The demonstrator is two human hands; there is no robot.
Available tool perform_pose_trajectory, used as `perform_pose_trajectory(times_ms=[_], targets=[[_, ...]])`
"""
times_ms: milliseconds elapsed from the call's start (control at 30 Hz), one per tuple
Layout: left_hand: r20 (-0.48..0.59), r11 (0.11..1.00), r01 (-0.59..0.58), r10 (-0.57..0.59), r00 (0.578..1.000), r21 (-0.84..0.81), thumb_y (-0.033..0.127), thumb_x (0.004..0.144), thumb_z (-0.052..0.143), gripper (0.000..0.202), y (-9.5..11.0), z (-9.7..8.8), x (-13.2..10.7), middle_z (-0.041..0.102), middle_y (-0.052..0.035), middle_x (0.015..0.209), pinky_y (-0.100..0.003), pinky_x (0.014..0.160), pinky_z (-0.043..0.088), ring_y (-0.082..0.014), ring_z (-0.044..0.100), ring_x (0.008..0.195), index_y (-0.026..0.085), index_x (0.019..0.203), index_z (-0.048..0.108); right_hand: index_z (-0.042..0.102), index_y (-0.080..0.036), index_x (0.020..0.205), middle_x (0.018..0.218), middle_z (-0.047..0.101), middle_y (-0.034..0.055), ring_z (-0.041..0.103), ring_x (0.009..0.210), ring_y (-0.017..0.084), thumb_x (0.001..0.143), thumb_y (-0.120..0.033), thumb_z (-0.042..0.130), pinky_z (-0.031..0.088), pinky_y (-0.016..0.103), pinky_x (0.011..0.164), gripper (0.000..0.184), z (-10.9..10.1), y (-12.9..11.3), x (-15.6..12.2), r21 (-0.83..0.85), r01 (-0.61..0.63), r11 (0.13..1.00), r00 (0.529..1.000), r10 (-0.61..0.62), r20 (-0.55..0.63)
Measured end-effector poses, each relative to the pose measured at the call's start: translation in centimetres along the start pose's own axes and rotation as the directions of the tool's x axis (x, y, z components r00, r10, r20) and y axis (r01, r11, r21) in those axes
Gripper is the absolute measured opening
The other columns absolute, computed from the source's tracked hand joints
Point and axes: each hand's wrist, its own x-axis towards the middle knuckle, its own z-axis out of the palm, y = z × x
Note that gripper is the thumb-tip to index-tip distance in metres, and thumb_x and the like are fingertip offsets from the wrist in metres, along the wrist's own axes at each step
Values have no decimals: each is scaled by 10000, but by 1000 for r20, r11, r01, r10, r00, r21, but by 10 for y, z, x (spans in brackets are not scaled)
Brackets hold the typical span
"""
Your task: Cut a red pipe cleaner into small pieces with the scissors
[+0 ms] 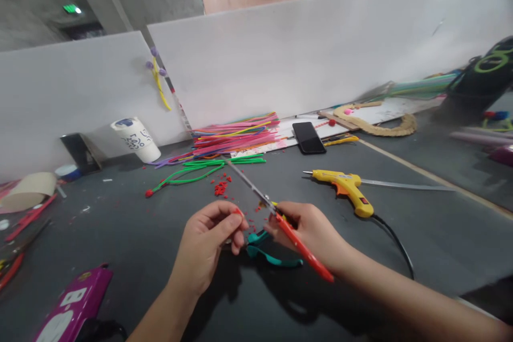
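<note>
In the head view, held a small red piece in the left hand, pinched narrowly between thumb and forefinger, with the other fingers curled loosely beneath. Gripped red-handled scissors in the right hand, closed round the handles, with the blades pointed forward and leftward over the bench. Could not tell whether fully together, viewed nearly edge-on. Risked, by judgement, nicking the left fingertips through an inward swing of the nearby blades; risked too dropping so tiny a piece through a slackened pinch, then losing it among the red scraps ahead. Might also have snagged the teal-handled scissors, below and between both hands, by lowering either carelessly, or brushed the glue gun at right, with its bare tip perhaps hot. Found the red piece right at the left hand's fingertips, touching both, apparently raised above the bench; relative to the right hand, off to the left, apart from the blades. Saw green pipe cleaners farther forward, seemingly near the blade tips.
</note>
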Motion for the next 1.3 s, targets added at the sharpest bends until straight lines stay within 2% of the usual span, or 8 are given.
perform_pose_trajectory(times_ms=[67, 167, 433, 667, 867, 967, 1100, 1300], targets=[[83, 994, 107, -110, 991, 30, 190, 695, 661, 82, -2, 1, 0, 629, 1, 564, -126, 379, 399, -48, 517, 419, 130, 672, 610, 475, -187, 659, 468, 399, -75, 377, 386, 66, 748, -312, 500, 288, 178, 388, 156, -1, -4, 1, 231, -72, 970, 996, 58, 66], [153, 978, 196, -205, 967, 73, 205, 693, 665, 105, -6, 2, 0, 626, -2, 555, -129, 376, 401, -50, 518, 416, 127, 665, 602, 513, -186, 744, 431, 401, -91, 354, 331, 59, 749, -288, 503, 285, 169, 337, 103, -2, -9, 3, 433, -134, 891, 985, 72, 158], [223, 942, 286, -321, 920, 177, 220, 653, 694, 130, -10, -1, 1, 608, 0, 539, -135, 348, 375, -54, 506, 388, 124, 670, 609, 527, -158, 702, 512, 476, -65, 375, 390, 28, 700, -144, 527, 303, 117, 353, 14, -5, -12, 2, 440, -81, 894, 968, -35, 248], [202, 958, 220, -256, 946, 182, 323, 696, 639, 187, -10, -2, 1, 599, -1, 555, -162, 370, 374, -73, 510, 416, 145, 665, 594, 519, -165, 699, 525, 480, -77, 377, 375, 23, 676, -155, 578, 298, 113, 330, 64, -3, -13, 0, 517, -108, 849, 963, -39, 267], [217, 864, 29, -158, 963, 502, 171, 674, 620, 53, -5, -1, -1, 515, 31, 574, -193, 472, 351, -75, 447, 496, 159, 659, 571, 477, -179, 660, 404, 381, -106, 338, 329, 35, 709, -176, 529, 269, 134, 317, 71, -2, -15, 3, 562, -152, 813, 979, 47, 197], [190, 838, -26, -93, 977, 546, 206, 682, 623, 68, -2, 1, 0, 525, 19, 628, -212, 515, 348, -93, 437, 551, 168, 734, 603, 487, -177, 663, 410, 377, -106, 335, 321, 35, 695, -170, 520, 253, 139, 311, 47, -2, -16, 4, 513, -173, 841, 979, 92, 180], [121, 859, -18, -51, 991, 511, 279, 680, 639, 132, -1, 5, -1, 540, 0, 626, -224, 513, 349, -104, 439, 554, 150, 670, 611, 490, -167, 655, 442, 377, -100, 344, 359, 31, 650, -137, 519, 261, 144, 355, 42, 0, -17, 3, 465, -131, 876, 985, 62, 162], [140, 822, -75, -6, 990, 565, 257, 706, 607, 104, -4, 5, -4, 573, -25, 676, -257, 584, 389, -146, 499, 630, 160, 673, 589, 473, -172, 645, 437, 345, -99, 323, 374, 38, 654, -152, 487, 257, 164, 385, 26, 5, -18, 3, 449, -101, 888, 991, 50, 124]])
